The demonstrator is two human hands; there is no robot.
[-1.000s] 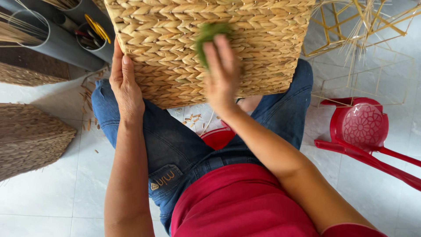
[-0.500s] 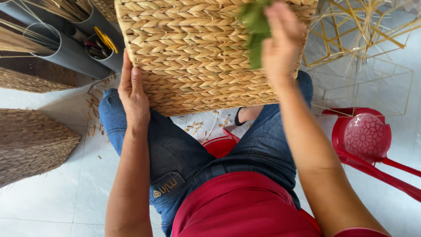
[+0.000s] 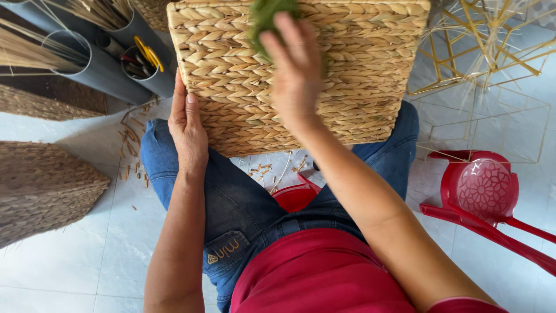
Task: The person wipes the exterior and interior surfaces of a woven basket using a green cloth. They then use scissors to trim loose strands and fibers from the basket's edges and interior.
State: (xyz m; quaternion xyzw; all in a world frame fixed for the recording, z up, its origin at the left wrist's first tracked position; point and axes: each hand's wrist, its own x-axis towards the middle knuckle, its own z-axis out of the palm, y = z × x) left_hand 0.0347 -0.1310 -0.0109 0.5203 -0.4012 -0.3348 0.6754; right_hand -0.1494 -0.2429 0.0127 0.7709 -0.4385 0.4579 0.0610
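Observation:
A large woven straw basket [image 3: 359, 75] rests on my knees, its flat side facing up. My left hand [image 3: 188, 130] lies flat against the basket's left edge and steadies it. My right hand [image 3: 295, 72] presses a green scrub pad [image 3: 267, 17] against the basket's upper middle; my fingers cover most of the pad. I sit in blue jeans and a red shirt.
Grey plastic tubes [image 3: 104, 64] with straw and tools lie at the upper left. Another woven piece [image 3: 43, 188] sits on the floor at the left. A red plastic stool [image 3: 483, 194] lies tipped at the right, below a gold wire frame [image 3: 480, 52]. Straw bits litter the white tiles.
My right hand with the green pad moved from the basket's middle to the upper right, then back left to the upper middle. My left hand stayed on the left edge.

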